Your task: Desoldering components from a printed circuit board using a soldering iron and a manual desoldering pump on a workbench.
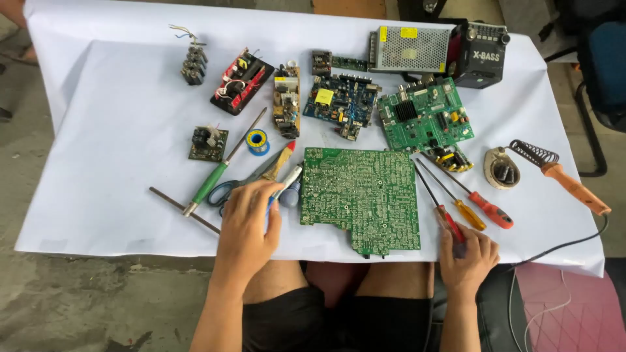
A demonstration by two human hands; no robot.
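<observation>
The large green circuit board (360,195) lies solder side up at the near middle of the white-covered worktop (117,117), and everything else is best placed from it. Just left of the board, the left hand (248,218) rests over a grey-and-white pen-shaped tool (289,181), its fingers curled loosely around the lower barrel, so the hold looks light rather than firm; blue-handled scissors (225,191) lie under and beside that hand. Just right of the board's near corner, the right hand (464,251) has its fingers closed on the handle of a red screwdriver (450,221), whose shaft runs up along the board's right edge. For a steady grip, it seems wise to seat the handle fully in the palm and lift it clear of the yellow-handled screwdriver (469,214) and the orange-handled screwdriver (490,210) lying right beside it, so neither rolls onto the board. Of containers there is little: right of the board, a small round tin (502,168) sits near the soldering iron (564,177), with dark contents I cannot make out. Beyond the board, a perforated metal case (409,49) is closed, its inside hidden, and a black radio-like box (481,53) stands beside it.
</observation>
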